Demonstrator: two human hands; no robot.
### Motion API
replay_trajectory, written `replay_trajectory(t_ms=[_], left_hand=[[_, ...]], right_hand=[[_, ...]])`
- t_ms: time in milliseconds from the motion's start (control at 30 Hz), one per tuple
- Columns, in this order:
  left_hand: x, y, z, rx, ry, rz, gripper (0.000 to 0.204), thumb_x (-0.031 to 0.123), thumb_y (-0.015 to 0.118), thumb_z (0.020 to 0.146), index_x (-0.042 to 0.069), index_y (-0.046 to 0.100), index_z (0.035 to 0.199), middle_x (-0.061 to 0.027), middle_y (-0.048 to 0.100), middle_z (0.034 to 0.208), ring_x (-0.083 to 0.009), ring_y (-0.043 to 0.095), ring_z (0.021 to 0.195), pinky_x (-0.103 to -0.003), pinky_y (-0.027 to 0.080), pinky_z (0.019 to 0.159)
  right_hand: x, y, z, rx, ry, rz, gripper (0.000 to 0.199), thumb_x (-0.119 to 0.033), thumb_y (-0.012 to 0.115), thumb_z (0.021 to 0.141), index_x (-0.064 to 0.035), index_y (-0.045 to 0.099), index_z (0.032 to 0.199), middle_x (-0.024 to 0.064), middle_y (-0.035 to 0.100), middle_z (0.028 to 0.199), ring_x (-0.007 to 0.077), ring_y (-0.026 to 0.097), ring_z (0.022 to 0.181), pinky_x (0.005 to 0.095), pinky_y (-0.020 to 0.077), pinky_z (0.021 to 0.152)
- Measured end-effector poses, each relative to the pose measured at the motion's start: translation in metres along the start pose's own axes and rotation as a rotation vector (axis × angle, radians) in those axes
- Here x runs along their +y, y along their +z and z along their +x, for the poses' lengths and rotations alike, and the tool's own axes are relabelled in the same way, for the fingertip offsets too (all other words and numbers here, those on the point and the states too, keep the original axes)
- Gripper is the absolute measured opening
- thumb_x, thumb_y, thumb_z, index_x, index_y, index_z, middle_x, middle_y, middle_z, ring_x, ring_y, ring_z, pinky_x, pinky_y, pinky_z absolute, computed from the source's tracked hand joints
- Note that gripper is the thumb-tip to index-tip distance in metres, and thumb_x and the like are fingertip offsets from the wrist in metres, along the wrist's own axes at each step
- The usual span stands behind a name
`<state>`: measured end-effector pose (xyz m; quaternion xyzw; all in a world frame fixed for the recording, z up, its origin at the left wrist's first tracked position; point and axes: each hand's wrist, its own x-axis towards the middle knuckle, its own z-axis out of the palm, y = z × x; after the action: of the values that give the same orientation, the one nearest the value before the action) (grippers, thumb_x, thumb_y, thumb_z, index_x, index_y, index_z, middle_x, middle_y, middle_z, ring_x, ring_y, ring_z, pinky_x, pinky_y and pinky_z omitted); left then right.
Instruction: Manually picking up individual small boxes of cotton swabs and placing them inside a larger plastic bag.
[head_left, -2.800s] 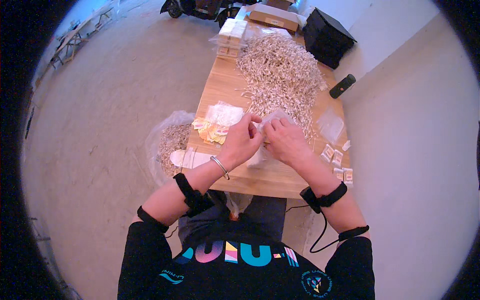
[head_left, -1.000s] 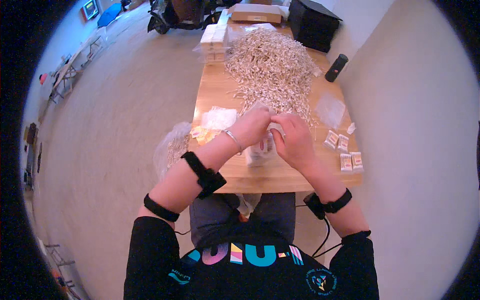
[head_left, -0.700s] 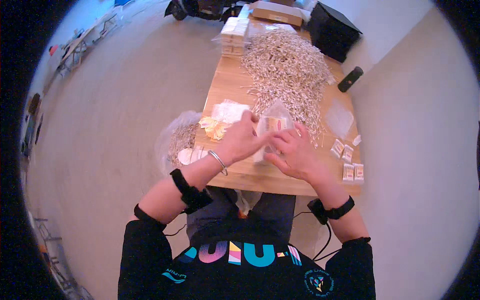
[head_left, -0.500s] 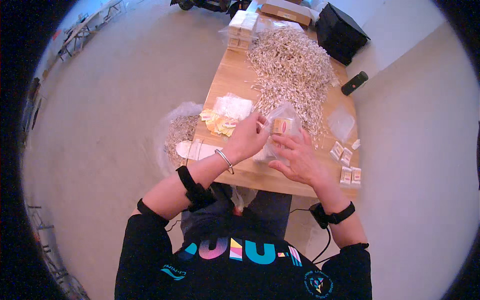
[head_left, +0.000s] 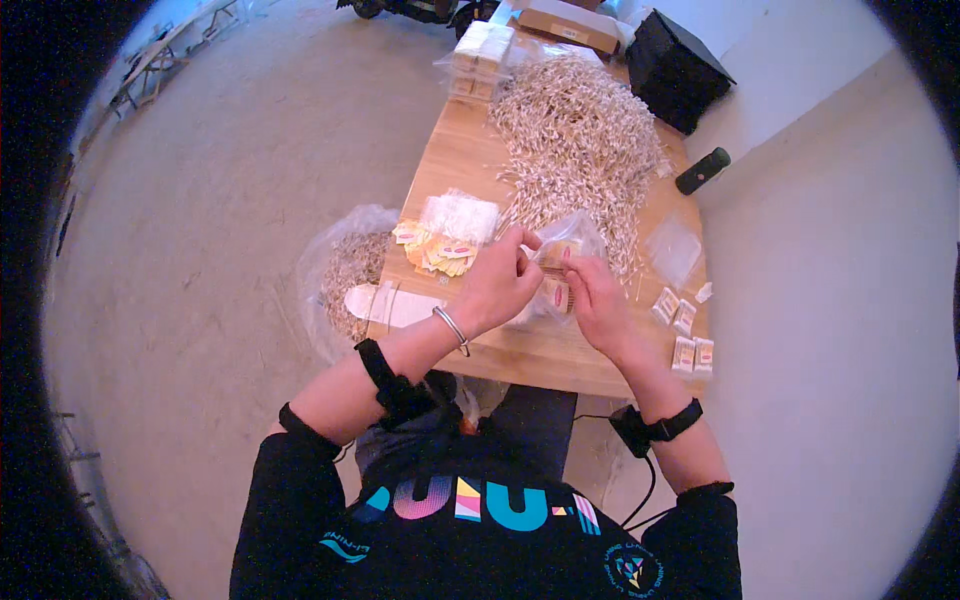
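Note:
A clear plastic bag (head_left: 582, 228) stands between my hands at the near part of the table, with small packs of cotton swabs (head_left: 556, 294) showing through it. My left hand (head_left: 498, 284), with a metal bangle at its wrist, pinches the bag's left edge between curled fingers. From the right, my right hand (head_left: 603, 308) has its thumb and fingers drawn together on the bag's side, over a pack inside. Its fingertips partly hide that pack. Beside my left hand lie yellow printed cards (head_left: 440, 252) and a stack of clear small bags (head_left: 460, 216).
A large heap of loose cotton swabs (head_left: 575, 130) covers the table's middle. Wrapped packs (head_left: 683, 352) and a flat clear bag (head_left: 674, 252) lie at the right. A dark bottle (head_left: 703, 171), a black box (head_left: 678, 70) and stacked packs (head_left: 482, 58) stand farther back. A swab-filled bag (head_left: 345, 270) sits at the left.
My right hand's fingers, spread over the bag before, have closed together on its side. The pack seen in the bag's upper part is now more covered and tilted. My left hand keeps its pinch.

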<state>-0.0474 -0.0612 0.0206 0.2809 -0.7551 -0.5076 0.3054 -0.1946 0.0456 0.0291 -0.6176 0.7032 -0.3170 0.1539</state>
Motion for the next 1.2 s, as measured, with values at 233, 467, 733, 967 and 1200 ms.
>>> replay_trajectory(t_ms=[233, 467, 733, 967, 1200], left_hand=[[-0.001, 0.000, 0.000, 0.024, 0.005, -0.014, 0.022, 0.005, 0.054, 0.080, 0.000, 0.053, 0.102, -0.0085, 0.056, 0.060, -0.0135, 0.054, 0.053, -0.029, 0.043, 0.050], [0.004, 0.017, 0.002, 0.022, 0.038, -0.110, 0.024, 0.004, 0.052, 0.083, 0.001, 0.053, 0.106, -0.0027, 0.052, 0.060, -0.0090, 0.046, 0.054, -0.025, 0.038, 0.049], [0.001, 0.024, 0.004, -0.147, 0.055, -0.191, 0.027, 0.006, 0.052, 0.086, 0.002, 0.047, 0.112, -0.0014, 0.052, 0.066, -0.0096, 0.050, 0.060, -0.024, 0.042, 0.057], [-0.025, 0.042, -0.015, 0.090, 0.089, 0.044, 0.053, 0.013, 0.056, 0.083, -0.004, 0.031, 0.126, -0.0146, 0.043, 0.106, -0.0233, 0.044, 0.100, -0.034, 0.037, 0.089], [-0.051, 0.070, -0.032, -0.058, 0.161, 0.232, 0.079, 0.029, 0.050, 0.088, -0.010, 0.004, 0.139, -0.0273, 0.005, 0.146, -0.0362, 0.007, 0.137, -0.038, 0.009, 0.112]], right_hand=[[-0.004, 0.006, 0.011, 0.011, -0.161, -0.420, 0.038, -0.011, 0.065, 0.074, -0.0096, 0.055, 0.111, 0.0108, 0.053, 0.109, 0.0292, 0.053, 0.099, 0.0405, 0.0433, 0.084], [0.000, -0.011, 0.006, -0.034, -0.166, -0.454, 0.035, -0.021, 0.059, 0.080, -0.0156, 0.055, 0.114, 0.0102, 0.052, 0.118, 0.0321, 0.050, 0.106, 0.0413, 0.0419, 0.090], [0.005, -0.003, 0.002, -0.106, -0.146, -0.592, 0.032, -0.022, 0.057, 0.079, -0.0253, 0.059, 0.111, 0.0080, 0.053, 0.118, 0.0296, 0.051, 0.105, 0.0409, 0.0437, 0.088], [0.004, 0.007, -0.003, 0.072, -0.121, -0.560, 0.031, -0.020, 0.062, 0.073, -0.0205, 0.062, 0.104, 0.0079, 0.052, 0.106, 0.0280, 0.051, 0.101, 0.0402, 0.0430, 0.083], [0.019, 0.000, -0.004, 0.265, -0.177, -0.121, 0.037, -0.009, 0.064, 0.073, -0.0134, 0.061, 0.110, 0.0116, 0.054, 0.105, 0.0282, 0.053, 0.098, 0.0378, 0.0428, 0.086]])
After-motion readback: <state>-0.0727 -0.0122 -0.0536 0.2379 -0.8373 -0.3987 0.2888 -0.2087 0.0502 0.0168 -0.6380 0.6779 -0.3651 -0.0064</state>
